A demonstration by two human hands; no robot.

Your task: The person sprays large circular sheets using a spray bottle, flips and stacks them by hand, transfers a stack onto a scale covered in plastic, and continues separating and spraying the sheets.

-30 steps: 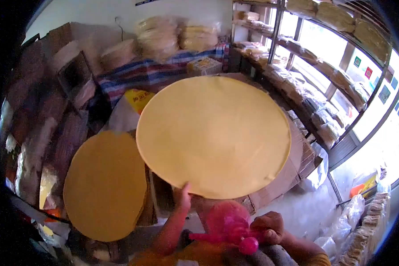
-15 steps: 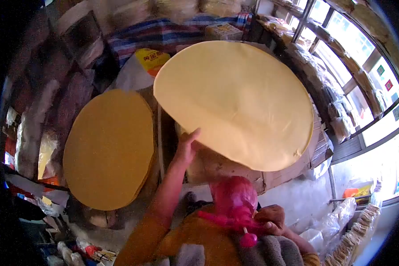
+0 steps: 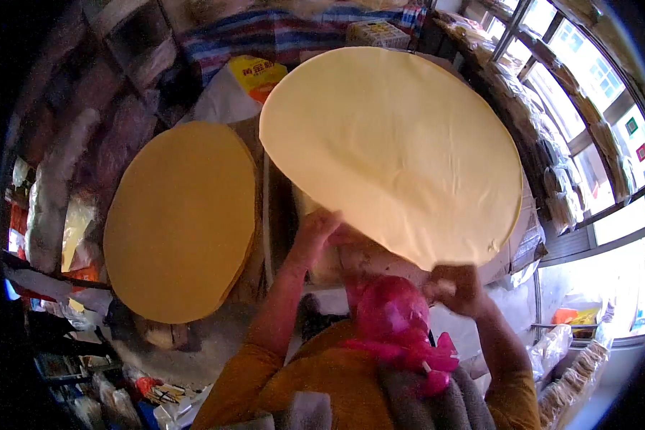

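A big round pale yellow sheet, smooth and thin-looking, lies over cardboard in front of me. My left hand pinches its lower-left edge between thumb and fingers. At the sheet's lower edge my right hand is closed, with fingers curled against the rim; the exact grip is partly hidden. A shiny pink plastic piece with a knotted pink part hangs at my chest, between my arms. To the left sits a stack of darker yellow round sheets.
Behind the sheet is a white sack with a yellow label, beside a striped cloth and a small box. Plastic-wrapped bundles line the window side at right. Clear plastic bags lie at lower right.
My right hand has moved from the pink piece at my chest up to the sheet's lower edge. My left hand stays on its edge. Ripples now show on the sheet's right side.
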